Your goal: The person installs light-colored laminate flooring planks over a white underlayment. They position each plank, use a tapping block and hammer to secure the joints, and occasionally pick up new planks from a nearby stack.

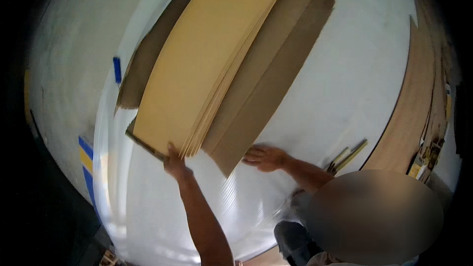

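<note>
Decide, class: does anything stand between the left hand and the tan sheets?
Nothing visible does: the left hand touches the near end of the tan sheets, thumb on top. The co-worker's hand is off to the right, by the brown sheet.

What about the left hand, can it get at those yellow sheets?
Probably yes: the left hand is at the near end of the yellow sheets, thumb on top, and nothing else seems to cover them there.

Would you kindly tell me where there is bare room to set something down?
Bare white surface lies between the brown sheets and wooden board, plus a smaller patch between the forearms. It is crowded around the yellow sheets and sticks.
</note>
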### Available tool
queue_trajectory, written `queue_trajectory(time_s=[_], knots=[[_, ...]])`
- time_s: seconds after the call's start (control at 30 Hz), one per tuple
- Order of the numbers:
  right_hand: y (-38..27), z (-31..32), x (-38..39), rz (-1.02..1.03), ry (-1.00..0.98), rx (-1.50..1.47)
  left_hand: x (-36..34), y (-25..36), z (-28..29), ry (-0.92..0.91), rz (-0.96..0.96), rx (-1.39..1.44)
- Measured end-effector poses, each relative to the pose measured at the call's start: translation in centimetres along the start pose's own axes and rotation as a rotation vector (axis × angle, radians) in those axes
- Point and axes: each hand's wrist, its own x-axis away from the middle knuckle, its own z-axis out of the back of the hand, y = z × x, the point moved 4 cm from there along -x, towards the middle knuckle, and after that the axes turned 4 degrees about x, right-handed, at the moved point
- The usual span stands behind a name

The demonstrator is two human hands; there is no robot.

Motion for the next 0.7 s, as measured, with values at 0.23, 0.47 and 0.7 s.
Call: queue_trajectory(time_s=[0.23,0.47,0.7], knots=[[-0.7,1.2,-0.3,0.033,-0.019,-0.148,4.5,-0.4,1.6,-0.165,0.099,0.1],[-1.3,0.7,0.1,0.005,-0.053,-0.134,1.2,0.0,2.3,-0.58,0.39,0.219],[-1.2,1.3,0.0,0.028,0.027,-0.046,2.6,-0.4,1.2,-0.472,0.257,0.288]])
